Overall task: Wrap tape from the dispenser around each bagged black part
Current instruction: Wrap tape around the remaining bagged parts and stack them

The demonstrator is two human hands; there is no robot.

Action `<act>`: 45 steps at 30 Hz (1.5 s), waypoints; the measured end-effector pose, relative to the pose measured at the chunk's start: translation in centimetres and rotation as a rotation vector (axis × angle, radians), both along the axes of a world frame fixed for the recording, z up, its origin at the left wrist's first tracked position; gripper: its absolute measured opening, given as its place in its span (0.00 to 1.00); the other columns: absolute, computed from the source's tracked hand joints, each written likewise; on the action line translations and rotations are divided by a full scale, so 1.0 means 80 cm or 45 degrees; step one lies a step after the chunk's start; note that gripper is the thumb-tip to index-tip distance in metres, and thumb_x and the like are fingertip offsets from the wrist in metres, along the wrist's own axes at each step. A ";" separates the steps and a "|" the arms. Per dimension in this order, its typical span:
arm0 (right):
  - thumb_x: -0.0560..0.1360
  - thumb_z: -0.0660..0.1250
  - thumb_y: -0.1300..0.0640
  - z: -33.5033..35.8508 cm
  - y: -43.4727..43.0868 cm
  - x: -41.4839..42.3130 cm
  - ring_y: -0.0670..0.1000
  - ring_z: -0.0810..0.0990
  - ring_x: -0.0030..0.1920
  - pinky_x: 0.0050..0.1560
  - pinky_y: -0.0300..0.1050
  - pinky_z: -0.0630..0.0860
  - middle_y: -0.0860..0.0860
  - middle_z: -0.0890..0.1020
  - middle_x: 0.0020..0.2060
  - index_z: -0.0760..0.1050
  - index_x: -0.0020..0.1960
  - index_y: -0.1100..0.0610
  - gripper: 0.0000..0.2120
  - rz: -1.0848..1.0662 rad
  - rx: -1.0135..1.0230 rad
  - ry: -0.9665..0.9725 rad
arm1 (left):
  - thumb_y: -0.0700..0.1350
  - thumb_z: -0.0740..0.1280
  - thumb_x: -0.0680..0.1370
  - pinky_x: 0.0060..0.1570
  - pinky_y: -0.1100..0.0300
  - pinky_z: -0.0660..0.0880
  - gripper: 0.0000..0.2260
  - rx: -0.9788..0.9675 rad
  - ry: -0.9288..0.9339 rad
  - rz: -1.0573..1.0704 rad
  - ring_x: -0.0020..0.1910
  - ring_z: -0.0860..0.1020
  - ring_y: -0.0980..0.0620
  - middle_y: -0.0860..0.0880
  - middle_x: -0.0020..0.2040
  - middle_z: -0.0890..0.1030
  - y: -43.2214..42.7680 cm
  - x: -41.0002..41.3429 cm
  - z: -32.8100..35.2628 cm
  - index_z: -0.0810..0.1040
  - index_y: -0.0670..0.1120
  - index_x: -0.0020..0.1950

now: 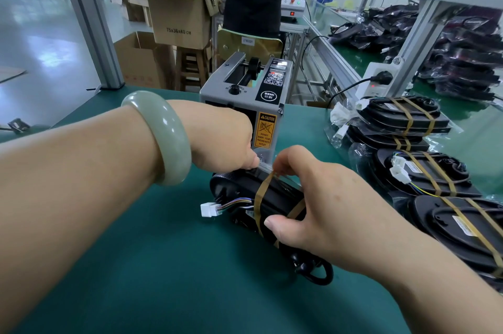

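Bagged black part (275,198) lies on the green mat (136,265), just in front of the tape dispenser (245,99), near the mat's middle. White connector (209,209) on coloured wires sticks out of its left end; a black cable loop sits at the near end.

Two brown tape strips cross the part: one (260,197) is wrapped over the middle, the second (297,209) is beside the right thumb.

Right hand (315,197) grasps the part, thumb pressed on the near side over the tape, fingers curled over the far side. The index tip is at the tape's top end, right below the dispenser outlet.

Left hand (226,140) reaches in from the left, fingers curled down, tips touching the part's top edge at the outlet. Whether it is pinching tape or the bag, cannot tell. Pale green bangle (163,137) on that wrist.

The dispenser stands upright at the mat's far edge, with a yellow caution label facing the camera.

Right of the part, well apart, is a row of taped parts (424,173), each with two brown strips. Further back right there is a pile of loose bagged parts (462,55) and a white power strip (378,80) with a plug in it.

Behind the bench: cartons (177,15), a wooden stool (190,66) and a person in dark clothes (253,4), standing.
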State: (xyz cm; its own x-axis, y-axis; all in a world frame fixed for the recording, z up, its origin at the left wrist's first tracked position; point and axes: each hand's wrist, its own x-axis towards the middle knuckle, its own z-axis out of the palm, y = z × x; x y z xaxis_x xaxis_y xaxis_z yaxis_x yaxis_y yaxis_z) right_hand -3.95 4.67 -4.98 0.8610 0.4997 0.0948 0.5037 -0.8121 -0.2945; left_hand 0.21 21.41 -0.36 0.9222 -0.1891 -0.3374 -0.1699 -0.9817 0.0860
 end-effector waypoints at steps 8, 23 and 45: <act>0.68 0.69 0.41 0.001 0.003 -0.001 0.44 0.71 0.34 0.32 0.37 0.67 0.43 0.75 0.36 0.60 0.57 0.44 0.24 0.000 0.000 -0.006 | 0.53 0.59 0.81 0.20 0.72 0.63 0.18 -0.058 -0.036 0.012 0.25 0.64 0.55 0.51 0.27 0.68 0.004 0.004 -0.004 0.70 0.45 0.35; 0.68 0.69 0.46 -0.001 0.000 0.008 0.41 0.69 0.39 0.39 0.31 0.69 0.40 0.75 0.40 0.68 0.64 0.37 0.25 0.087 0.064 -0.027 | 0.55 0.69 0.74 0.28 0.68 0.66 0.12 -0.535 -0.214 0.174 0.26 0.72 0.61 0.57 0.26 0.75 0.026 0.013 -0.041 0.79 0.49 0.34; 0.53 0.69 0.28 -0.018 -0.057 0.008 0.34 0.75 0.58 0.58 0.34 0.71 0.30 0.76 0.57 0.69 0.60 0.37 0.37 -0.101 0.440 0.141 | 0.46 0.71 0.74 0.27 0.66 0.74 0.04 -1.920 -0.090 0.776 0.30 0.79 0.56 0.49 0.36 0.83 0.000 -0.015 -0.115 0.82 0.48 0.41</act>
